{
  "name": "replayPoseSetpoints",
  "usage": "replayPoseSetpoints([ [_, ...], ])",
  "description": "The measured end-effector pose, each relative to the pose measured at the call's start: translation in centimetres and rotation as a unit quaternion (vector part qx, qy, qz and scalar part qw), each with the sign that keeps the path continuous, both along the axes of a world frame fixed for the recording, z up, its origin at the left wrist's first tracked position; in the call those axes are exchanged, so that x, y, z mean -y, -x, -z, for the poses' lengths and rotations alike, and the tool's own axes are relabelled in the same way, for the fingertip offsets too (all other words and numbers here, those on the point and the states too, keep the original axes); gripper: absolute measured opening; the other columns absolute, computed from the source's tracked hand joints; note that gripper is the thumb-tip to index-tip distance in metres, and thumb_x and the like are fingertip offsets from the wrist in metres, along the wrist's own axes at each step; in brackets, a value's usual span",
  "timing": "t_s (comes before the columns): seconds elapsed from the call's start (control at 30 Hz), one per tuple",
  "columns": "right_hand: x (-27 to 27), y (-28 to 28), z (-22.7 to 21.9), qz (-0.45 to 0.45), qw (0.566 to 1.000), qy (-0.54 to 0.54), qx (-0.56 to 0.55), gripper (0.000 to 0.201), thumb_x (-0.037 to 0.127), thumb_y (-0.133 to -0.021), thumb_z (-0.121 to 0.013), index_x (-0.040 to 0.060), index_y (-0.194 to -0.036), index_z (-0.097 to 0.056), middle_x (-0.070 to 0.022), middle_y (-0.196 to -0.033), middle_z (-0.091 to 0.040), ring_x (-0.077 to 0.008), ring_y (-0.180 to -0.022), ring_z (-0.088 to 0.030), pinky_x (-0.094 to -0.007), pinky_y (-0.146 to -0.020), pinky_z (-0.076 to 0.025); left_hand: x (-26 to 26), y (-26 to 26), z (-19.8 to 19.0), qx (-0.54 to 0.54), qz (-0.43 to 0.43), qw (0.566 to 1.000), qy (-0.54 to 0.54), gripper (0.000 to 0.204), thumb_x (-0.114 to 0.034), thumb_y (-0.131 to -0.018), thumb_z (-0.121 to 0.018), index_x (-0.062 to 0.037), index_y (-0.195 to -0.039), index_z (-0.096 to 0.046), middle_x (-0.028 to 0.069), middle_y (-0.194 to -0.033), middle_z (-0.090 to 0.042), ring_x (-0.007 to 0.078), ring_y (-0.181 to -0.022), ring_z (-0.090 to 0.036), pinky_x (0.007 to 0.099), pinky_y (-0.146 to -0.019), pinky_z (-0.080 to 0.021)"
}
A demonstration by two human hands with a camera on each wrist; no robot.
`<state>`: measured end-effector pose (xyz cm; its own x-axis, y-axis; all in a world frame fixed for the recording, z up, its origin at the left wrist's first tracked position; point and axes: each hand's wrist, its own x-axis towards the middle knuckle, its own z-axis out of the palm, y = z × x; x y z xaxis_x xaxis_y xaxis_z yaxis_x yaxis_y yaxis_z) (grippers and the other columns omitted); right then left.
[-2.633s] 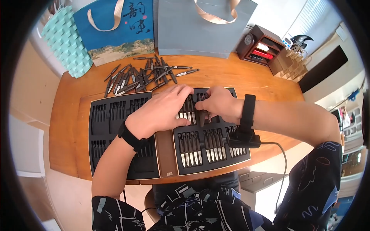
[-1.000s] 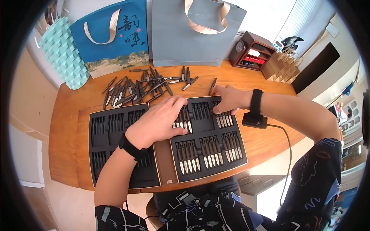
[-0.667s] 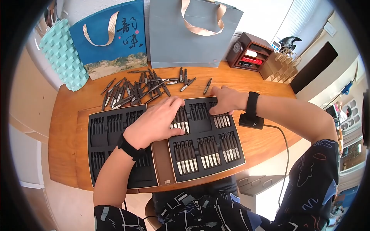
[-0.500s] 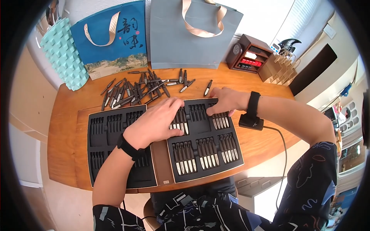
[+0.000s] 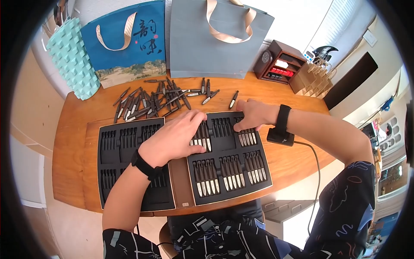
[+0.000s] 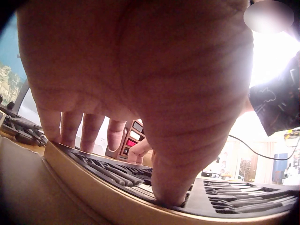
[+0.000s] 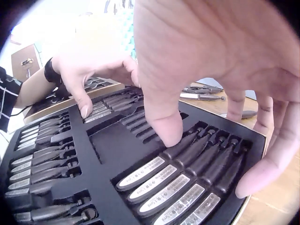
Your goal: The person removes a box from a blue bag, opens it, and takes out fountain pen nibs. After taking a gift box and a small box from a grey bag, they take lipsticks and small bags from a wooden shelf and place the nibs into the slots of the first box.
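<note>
In the head view a black-lined box (image 5: 207, 158) lies opened flat, its right half holding rows of dark ampoules (image 5: 233, 172) with white labels. My left hand (image 5: 174, 134) spans the back left compartment, its fingers extended to the far rim and its thumb pressing down by the label ends. My right hand (image 5: 257, 114) is over the back right compartment. In the right wrist view its thumb touches the row of ampoules (image 7: 168, 192), while the other fingers reach past the outer rim. Between the hands, the middle compartment (image 7: 117, 143) shows bare slots.
Behind the box lies a heap of loose ampoules (image 5: 151, 100), with a single ampoule (image 5: 233, 99) apart near my right fingers. A blue paper bag (image 5: 125, 47), a grey paper bag (image 5: 215, 52) and a small brown cabinet (image 5: 280, 61) stand at the back of the wooden table (image 5: 297, 105).
My right hand has moved from the middle compartment, where it held ampoules, to the back right one. That compartment is now bare, and more ampoules lie behind the box. My left hand stays put.
</note>
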<state>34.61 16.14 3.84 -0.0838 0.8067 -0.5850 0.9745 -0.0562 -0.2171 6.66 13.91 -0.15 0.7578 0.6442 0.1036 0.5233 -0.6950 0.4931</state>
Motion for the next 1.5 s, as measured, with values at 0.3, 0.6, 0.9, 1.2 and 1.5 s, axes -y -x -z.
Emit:
replayPoseSetpoints([
  [0.3,-0.1,1.3,0.6,-0.006,0.998,-0.012,0.062,0.087,0.042,-0.082,-0.082,0.002,-0.151,-0.049,-0.0249,-0.136,-0.052,-0.0359,-0.112,-0.069,-0.0341,-0.072,-0.068,0.0,0.1,0.4,0.013,0.002,1.0,-0.01,0.07,-0.025,-0.083,-0.089,-0.0011,-0.135,-0.05,0.0187,-0.133,-0.058,0.0392,-0.121,-0.062,0.0447,-0.104,-0.052],
  [0.6,-0.1,0.3,0.7,0.041,0.999,0.003,0.015,0.077,0.033,-0.086,-0.081,-0.0016,-0.146,-0.046,-0.0258,-0.139,-0.047,-0.0358,-0.102,-0.072,-0.0321,-0.074,-0.069,-0.1,0.1,0.7,0.013,0.006,1.0,-0.007,0.07,-0.026,-0.083,-0.088,-0.0018,-0.136,-0.049,0.018,-0.133,-0.057,0.0388,-0.119,-0.063,0.0451,-0.101,-0.053],
  [0.9,0.0,-1.3,0.4,0.033,0.999,0.005,-0.031,0.08,0.034,-0.083,-0.08,-0.0027,-0.146,-0.047,-0.0255,-0.138,-0.048,-0.0343,-0.103,-0.07,-0.035,-0.078,-0.065,0.0,0.1,0.8,0.012,0.003,1.0,-0.006,0.07,-0.026,-0.083,-0.088,-0.003,-0.136,-0.048,0.0169,-0.134,-0.057,0.0383,-0.118,-0.063,0.0455,-0.101,-0.053],
  [1.2,-0.8,-2.2,1.9,-0.072,0.997,-0.028,0.011,0.079,0.037,-0.082,-0.079,-0.0001,-0.145,-0.049,-0.0245,-0.136,-0.051,-0.0355,-0.108,-0.068,-0.0391,-0.083,-0.062,-0.1,0.1,0.6,0.018,0.007,1.0,-0.01,0.069,-0.025,-0.083,-0.088,-0.0032,-0.135,-0.048,0.0172,-0.132,-0.058,0.0382,-0.119,-0.063,0.0452,-0.101,-0.052],
  [1.5,0.2,-1.3,0.0,0.024,0.999,0.006,-0.036,0.076,0.034,-0.083,-0.079,0.0014,-0.145,-0.05,-0.0234,-0.136,-0.051,-0.0356,-0.113,-0.066,-0.0386,-0.088,-0.063,0.0,0.0,0.6,0.012,0.005,1.0,-0.005,0.07,-0.025,-0.083,-0.088,-0.0034,-0.136,-0.048,0.0173,-0.134,-0.056,0.0382,-0.12,-0.062,0.045,-0.102,-0.052],
])
